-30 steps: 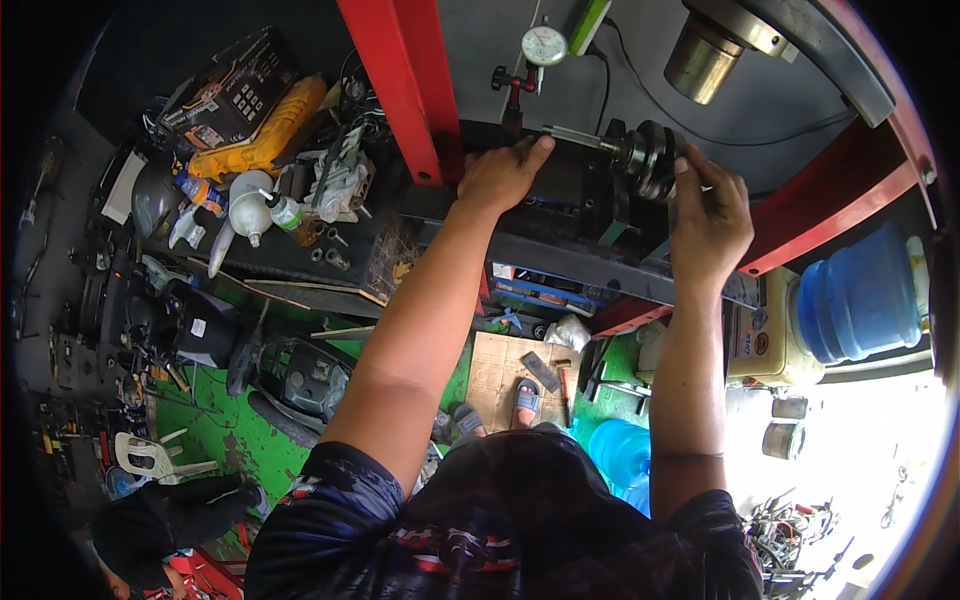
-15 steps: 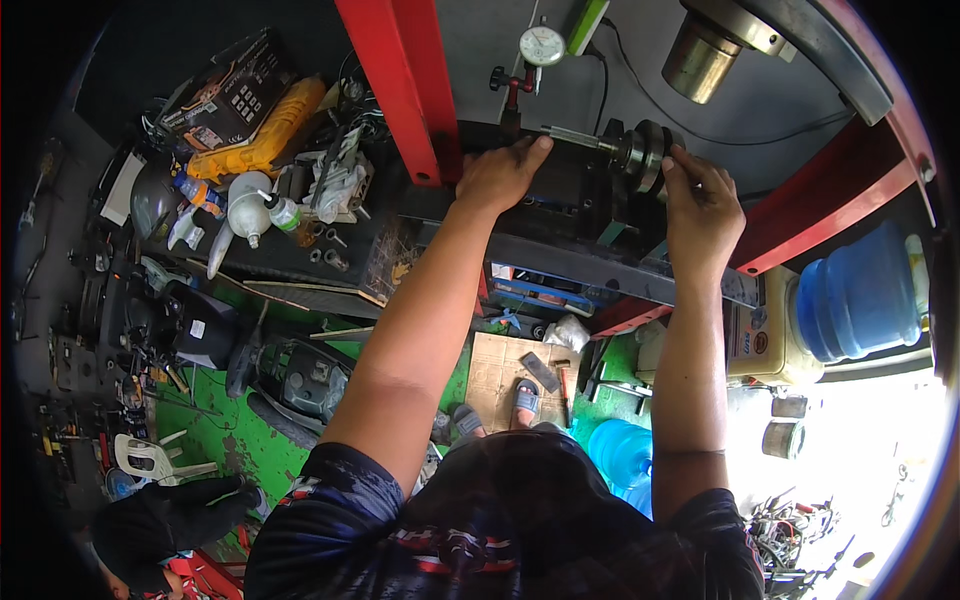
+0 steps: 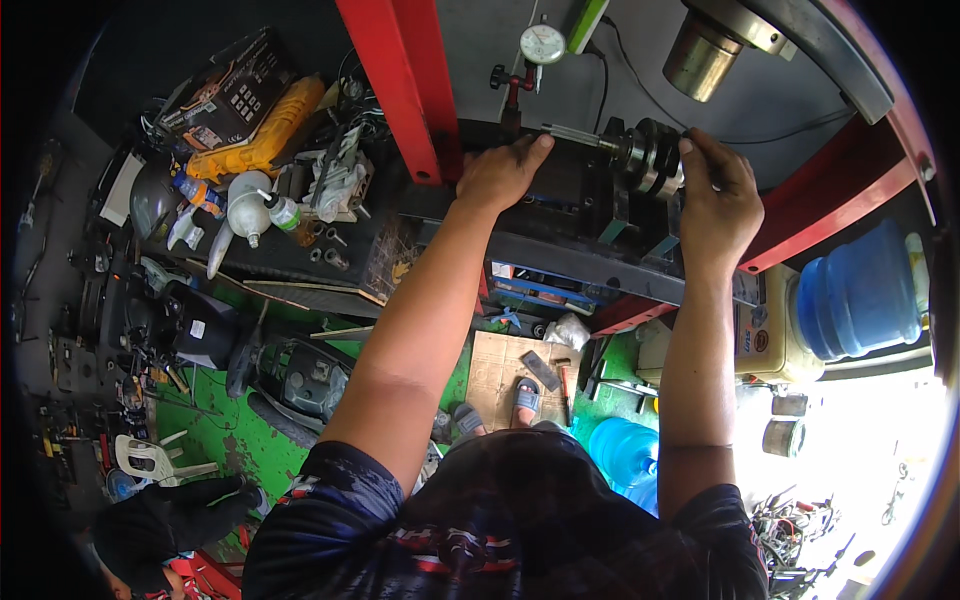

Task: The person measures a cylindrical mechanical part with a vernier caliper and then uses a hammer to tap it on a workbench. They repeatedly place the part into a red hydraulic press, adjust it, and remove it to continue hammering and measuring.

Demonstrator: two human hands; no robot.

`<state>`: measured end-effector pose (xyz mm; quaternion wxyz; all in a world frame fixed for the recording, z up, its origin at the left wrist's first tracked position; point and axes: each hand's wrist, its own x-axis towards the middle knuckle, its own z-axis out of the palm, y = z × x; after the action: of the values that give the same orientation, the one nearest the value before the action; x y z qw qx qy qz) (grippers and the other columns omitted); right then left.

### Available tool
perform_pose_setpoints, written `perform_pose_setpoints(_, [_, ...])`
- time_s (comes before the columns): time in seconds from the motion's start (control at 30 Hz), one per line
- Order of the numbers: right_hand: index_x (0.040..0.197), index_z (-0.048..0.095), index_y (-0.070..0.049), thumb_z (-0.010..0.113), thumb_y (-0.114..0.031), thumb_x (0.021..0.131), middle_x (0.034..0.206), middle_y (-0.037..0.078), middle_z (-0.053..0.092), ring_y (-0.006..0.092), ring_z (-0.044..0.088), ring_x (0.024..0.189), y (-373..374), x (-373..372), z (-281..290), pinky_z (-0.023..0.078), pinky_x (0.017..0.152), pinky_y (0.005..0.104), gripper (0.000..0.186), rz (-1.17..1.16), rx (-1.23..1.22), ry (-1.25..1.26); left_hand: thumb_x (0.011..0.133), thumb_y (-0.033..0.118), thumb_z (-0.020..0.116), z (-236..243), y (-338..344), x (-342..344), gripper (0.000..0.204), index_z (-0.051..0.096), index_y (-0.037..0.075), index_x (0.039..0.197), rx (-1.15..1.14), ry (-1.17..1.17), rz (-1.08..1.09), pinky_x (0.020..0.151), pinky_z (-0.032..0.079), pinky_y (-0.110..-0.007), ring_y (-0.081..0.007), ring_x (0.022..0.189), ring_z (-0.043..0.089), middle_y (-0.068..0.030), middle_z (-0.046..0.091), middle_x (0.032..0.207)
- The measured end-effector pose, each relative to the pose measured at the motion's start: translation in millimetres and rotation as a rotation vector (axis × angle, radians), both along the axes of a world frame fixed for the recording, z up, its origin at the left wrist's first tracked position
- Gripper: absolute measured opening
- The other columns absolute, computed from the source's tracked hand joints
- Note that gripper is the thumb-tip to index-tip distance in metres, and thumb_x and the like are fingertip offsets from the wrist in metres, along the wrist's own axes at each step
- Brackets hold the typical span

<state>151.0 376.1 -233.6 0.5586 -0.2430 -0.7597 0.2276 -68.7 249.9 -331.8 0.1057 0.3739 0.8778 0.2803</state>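
Note:
A metal crankshaft with round webs and a thin shaft pointing left rests across dark V-shaped supports on the bench. My right hand grips its right end, with thumb and fingers bent around it. To the left, my left hand is closed at the foot of the dial gauge stand, thumb pointing right. What its curled fingers hold is hidden behind the hand. The round white-faced dial gauge sits above, on the stand's red clamp.
Red steel posts frame the bench, and a brass-coloured cylinder hangs at upper right. At left, a yellow tool case, bottles and loose parts crowd the bench. Blue water jugs stand at right. A hammer lies on cardboard below.
My right hand has shifted slightly right and its fingers have changed position on the crankshaft end. The crankshaft's webs have turned. My left hand has stayed in place.

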Motion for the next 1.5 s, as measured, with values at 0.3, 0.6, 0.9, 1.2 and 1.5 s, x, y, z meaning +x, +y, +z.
perform_pose_setpoints(0.3, [0.106, 0.081, -0.009, 0.082, -0.015, 0.089, 0.100, 0.007, 0.076, 0.0166, 0.071, 0.089, -0.7, -1.0, -0.8, 0.057, 0.079, 0.0308, 0.019, -0.004, 0.003, -0.007, 0.098, 0.081, 0.010, -1.4, -0.6, -0.9, 0.088, 0.053, 0.025, 0.152, 0.001, 0.008, 0.012, 0.118, 0.024, -0.067, -0.0425, 0.133, 0.057, -0.0199, 0.070, 0.129])
perform_pose_setpoints(0.6, [0.104, 0.082, -0.007, 0.081, -0.014, 0.089, 0.100, 0.008, 0.077, 0.0171, 0.070, 0.091, 12.9, -6.5, -13.7, 0.056, 0.081, 0.0308, 0.017, 0.020, 0.071, 0.000, 0.099, 0.081, 0.011, 0.2, 0.7, 2.1, 0.088, 0.054, 0.025, 0.152, 0.014, 0.005, 0.008, 0.119, 0.023, -0.066, -0.0425, 0.133, 0.057, -0.0204, 0.070, 0.129])
perform_pose_setpoints(0.9, [0.108, 0.081, -0.006, 0.081, -0.016, 0.090, 0.099, 0.008, 0.076, 0.0136, 0.068, 0.079, 3.3, 2.0, -5.2, 0.053, 0.074, 0.0287, 0.021, 0.055, -0.094, -0.081, 0.098, 0.082, 0.011, -0.7, 0.3, 1.7, 0.090, 0.054, 0.025, 0.152, 0.020, -0.004, 0.016, 0.120, 0.022, -0.066, -0.0424, 0.134, 0.056, -0.0208, 0.070, 0.130])
perform_pose_setpoints(1.2, [0.107, 0.081, -0.008, 0.080, -0.017, 0.091, 0.097, 0.006, 0.075, 0.0142, 0.070, 0.083, -1.9, 5.9, 11.4, 0.055, 0.079, 0.0290, 0.019, 0.040, 0.006, 0.029, 0.096, 0.085, 0.007, -1.8, -1.0, 0.3, 0.095, 0.053, 0.025, 0.153, 0.010, -0.006, 0.017, 0.121, 0.022, -0.064, -0.0421, 0.135, 0.056, -0.0203, 0.070, 0.130])
perform_pose_setpoints(1.5, [0.106, 0.081, -0.007, 0.081, -0.017, 0.090, 0.096, 0.008, 0.075, 0.0150, 0.068, 0.081, 3.8, 0.5, 5.0, 0.054, 0.078, 0.0301, 0.019, 0.021, -0.021, -0.052, 0.096, 0.083, 0.008, -0.3, 0.3, -0.3, 0.092, 0.053, 0.026, 0.153, -0.014, -0.016, 0.013, 0.121, 0.022, -0.065, -0.0425, 0.135, 0.055, -0.0212, 0.069, 0.130])
